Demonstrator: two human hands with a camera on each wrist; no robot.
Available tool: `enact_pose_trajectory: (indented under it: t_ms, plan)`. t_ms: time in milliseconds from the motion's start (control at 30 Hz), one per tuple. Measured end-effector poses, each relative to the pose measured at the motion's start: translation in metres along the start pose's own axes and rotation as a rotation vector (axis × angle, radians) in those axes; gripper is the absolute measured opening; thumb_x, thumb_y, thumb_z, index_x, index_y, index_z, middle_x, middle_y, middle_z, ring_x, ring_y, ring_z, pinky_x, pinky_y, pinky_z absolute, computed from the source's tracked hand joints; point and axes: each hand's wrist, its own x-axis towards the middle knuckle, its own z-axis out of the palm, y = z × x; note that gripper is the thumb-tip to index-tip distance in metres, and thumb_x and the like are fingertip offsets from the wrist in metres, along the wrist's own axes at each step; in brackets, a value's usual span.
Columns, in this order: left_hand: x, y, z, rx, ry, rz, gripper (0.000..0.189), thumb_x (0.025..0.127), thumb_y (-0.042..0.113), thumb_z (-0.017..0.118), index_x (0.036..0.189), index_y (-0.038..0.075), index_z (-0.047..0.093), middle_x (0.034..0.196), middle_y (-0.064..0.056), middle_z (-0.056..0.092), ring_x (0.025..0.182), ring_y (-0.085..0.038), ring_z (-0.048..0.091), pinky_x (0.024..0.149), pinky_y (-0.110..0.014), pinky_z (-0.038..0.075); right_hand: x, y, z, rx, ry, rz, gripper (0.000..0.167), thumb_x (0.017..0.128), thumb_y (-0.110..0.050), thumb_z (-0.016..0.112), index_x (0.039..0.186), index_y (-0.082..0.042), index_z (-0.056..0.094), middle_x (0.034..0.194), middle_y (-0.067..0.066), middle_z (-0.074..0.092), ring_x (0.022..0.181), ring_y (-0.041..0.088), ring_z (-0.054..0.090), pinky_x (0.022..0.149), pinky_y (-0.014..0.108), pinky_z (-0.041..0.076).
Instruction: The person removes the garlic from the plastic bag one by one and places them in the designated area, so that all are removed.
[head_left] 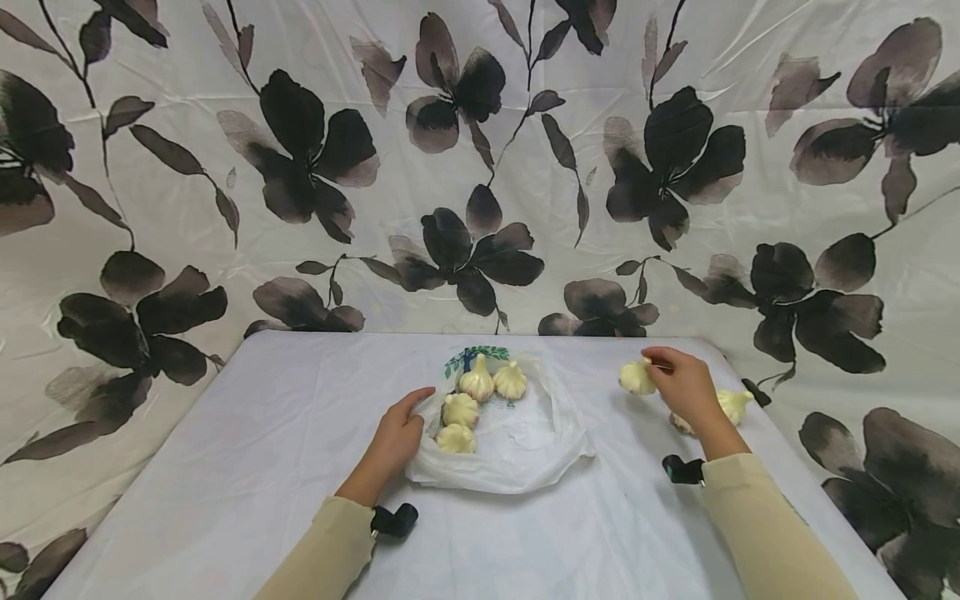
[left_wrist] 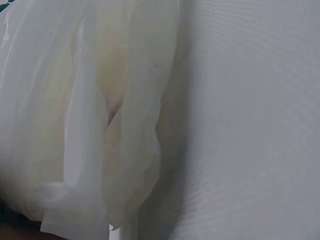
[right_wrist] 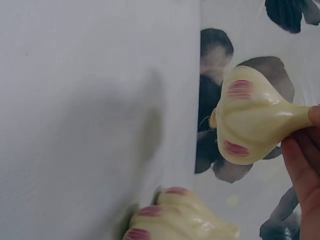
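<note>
Head view: left hand [head_left: 397, 437] grips bag [head_left: 501, 472], right hand [head_left: 685, 387] pinches garlic [head_left: 635, 379]; I judge a slack pinch could drop it.

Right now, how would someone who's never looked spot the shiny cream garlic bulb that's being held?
Find the white cloth-covered table; right of the crinkly white plastic bag is a bare right hand in a beige sleeve. It pinches a glossy cream garlic bulb with pink streaks by the stem. Only this bulb is held up; the other cream bulbs lie on the table or in the bag.
</note>
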Motion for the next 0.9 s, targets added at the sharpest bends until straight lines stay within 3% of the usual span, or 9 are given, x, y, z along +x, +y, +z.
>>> enact_pose_trajectory:
  t_ms: [300,633,900]
  plan:
    - [0.001,-0.001,0.000,-0.003,-0.005,0.000,0.055,0.093,0.007,0.034,0.143,0.023,0.046,0.155,-0.009,0.038,0.146,-0.032,0.028,0.118,-0.055,0.023,-0.002,0.010,-0.003,-0.050,-0.043,0.055,0.031,0.095,-0.011,0.051,0.122,-0.002,0.064,0.121,0.022,0.065,0.112,0.039,0.062,0.091,0.049,0.053]
    - [0.001,0.000,0.001,-0.015,-0.010,-0.013,0.055,0.093,0.007,0.033,0.144,0.024,0.046,0.156,-0.008,0.037,0.147,-0.032,0.026,0.119,-0.055,0.022,-0.003,0.021,-0.002,-0.137,-0.040,0.014,0.030,0.091,-0.005,0.049,0.113,0.002,0.067,0.108,0.024,0.069,0.100,0.038,0.064,0.086,0.051,0.051]
    - [0.000,-0.001,0.001,-0.009,-0.009,0.001,0.055,0.093,0.006,0.033,0.144,0.023,0.046,0.155,-0.009,0.037,0.147,-0.032,0.027,0.118,-0.056,0.023,-0.003,0.024,0.002,-0.173,-0.052,0.061,0.030,0.092,-0.005,0.047,0.114,0.001,0.067,0.113,0.023,0.067,0.103,0.036,0.061,0.090,0.052,0.049]
